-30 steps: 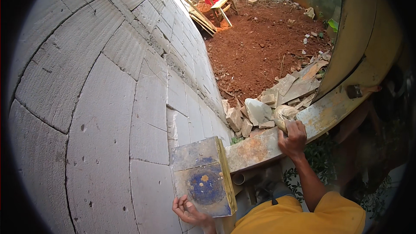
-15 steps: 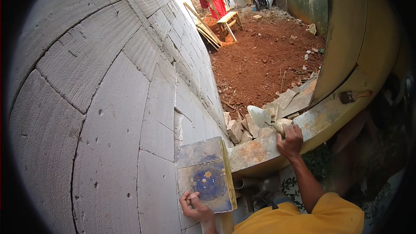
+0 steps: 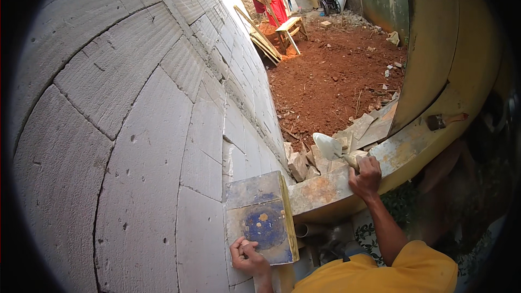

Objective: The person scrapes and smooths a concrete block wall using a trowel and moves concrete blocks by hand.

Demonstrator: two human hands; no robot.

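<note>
My right hand (image 3: 365,178) is closed around the handle of a trowel (image 3: 327,145) above the ledge. Its pale, whitish blade points up and away, over the broken pieces of stone. Low in the picture, my left hand (image 3: 249,256) is at the near left edge of a worn block-like stand (image 3: 251,198) with a blue-stained top. The left fingers are curled in with the thumb against them. Whether something small is pinched there, I cannot make out.
A grey block wall (image 3: 146,125) rises close on the left. A curved yellowish ledge (image 3: 320,189) runs rightward, with a paintbrush (image 3: 437,121) lying on it. Broken stone pieces (image 3: 320,158) are heaped behind it. Beyond lie red soil (image 3: 331,84) and a wooden bench (image 3: 290,25).
The whole view has shifted slightly, moving the scene a little to the right. Both hands keep nearly the same pose, and the trowel stays in my right hand.
</note>
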